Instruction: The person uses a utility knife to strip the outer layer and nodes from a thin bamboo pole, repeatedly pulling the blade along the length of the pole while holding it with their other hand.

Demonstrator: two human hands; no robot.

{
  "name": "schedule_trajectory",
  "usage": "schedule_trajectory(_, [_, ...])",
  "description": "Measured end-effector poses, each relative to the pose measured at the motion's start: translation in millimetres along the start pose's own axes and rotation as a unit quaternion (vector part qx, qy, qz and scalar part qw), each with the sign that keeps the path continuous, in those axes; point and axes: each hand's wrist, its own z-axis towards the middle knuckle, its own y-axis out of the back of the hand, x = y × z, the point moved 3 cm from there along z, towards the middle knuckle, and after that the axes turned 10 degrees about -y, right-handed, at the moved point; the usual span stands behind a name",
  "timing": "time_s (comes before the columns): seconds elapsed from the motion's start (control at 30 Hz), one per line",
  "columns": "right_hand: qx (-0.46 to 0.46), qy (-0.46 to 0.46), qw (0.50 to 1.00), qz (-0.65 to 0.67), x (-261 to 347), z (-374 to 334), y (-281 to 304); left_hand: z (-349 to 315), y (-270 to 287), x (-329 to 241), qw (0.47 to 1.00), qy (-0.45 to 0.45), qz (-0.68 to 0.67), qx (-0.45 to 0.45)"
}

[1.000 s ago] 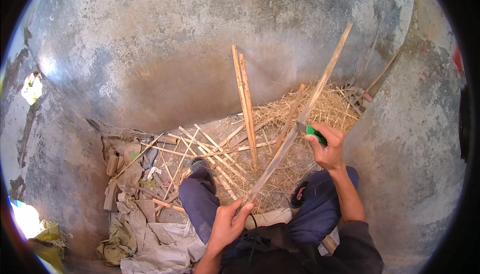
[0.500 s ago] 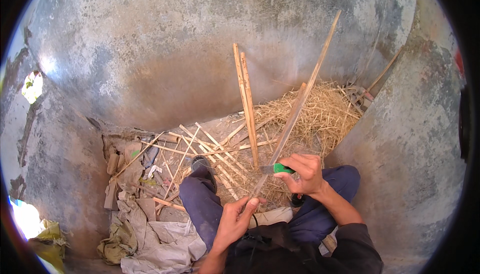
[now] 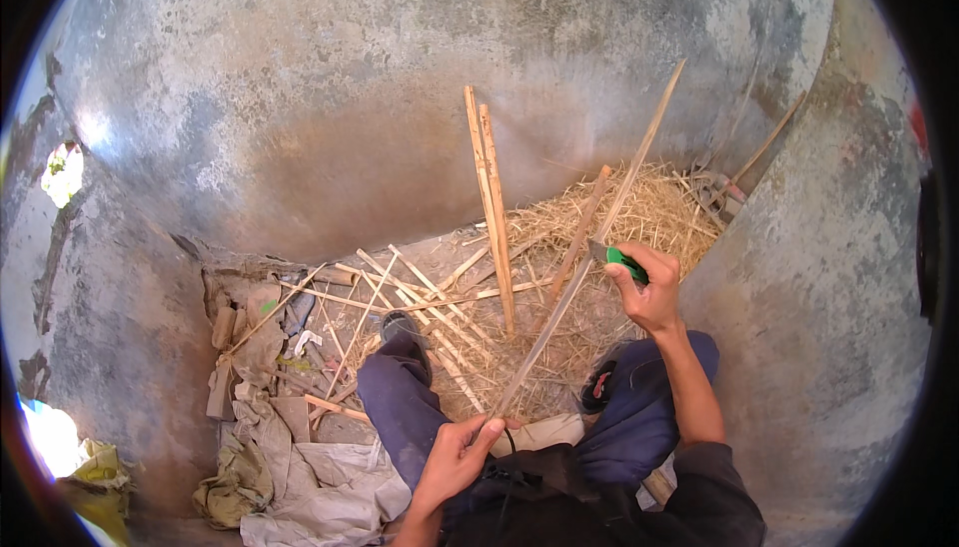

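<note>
My left hand [image 3: 458, 460] pinches the near end of a long, thin wooden strip [image 3: 552, 325] in front of my lap. The strip slants up and away to the right, its far tip pointed in front of the wall. My right hand [image 3: 647, 287] is wrapped round the green handle of a knife [image 3: 621, 263]. Its short grey blade touches the strip partway along, or lies just beside it. Behind the strip a darker wooden stake [image 3: 579, 237] stands tilted. Two pale wooden stakes [image 3: 491, 212] rise upright further left.
A heap of straw-like shavings [image 3: 654, 217] lies against the far wall [image 3: 400, 97]. Several pale sticks [image 3: 440, 317] are scattered on the floor left of centre. Crumpled cloth sacks [image 3: 330, 487] lie at lower left, near wood blocks [image 3: 222, 387]. My bent knees flank the work.
My right hand and the knife have moved up and right, away from my body along the strip. The strip's far tip has dropped lower, and my left hand has shifted slightly down and left.
</note>
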Motion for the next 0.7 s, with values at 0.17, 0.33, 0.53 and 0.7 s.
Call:
schedule_trajectory(0.17, [0.032,0.003,0.999,-0.009,-8,4,-3,-4,6,5,1.0,0.015,-0.011,-0.002])
schedule_trajectory(0.33, [0.043,0.021,0.999,-0.017,-13,7,-12,-8,10,13,0.999,0.047,-0.018,0.002])
schedule_trajectory(0.53, [0.034,0.009,0.999,-0.036,-26,8,-17,-13,16,15,1.0,0.024,-0.006,-0.016])
schedule_trajectory(0.7, [0.024,0.02,0.998,-0.052,-25,15,-17,-17,23,21,0.999,0.027,0.012,-0.019])
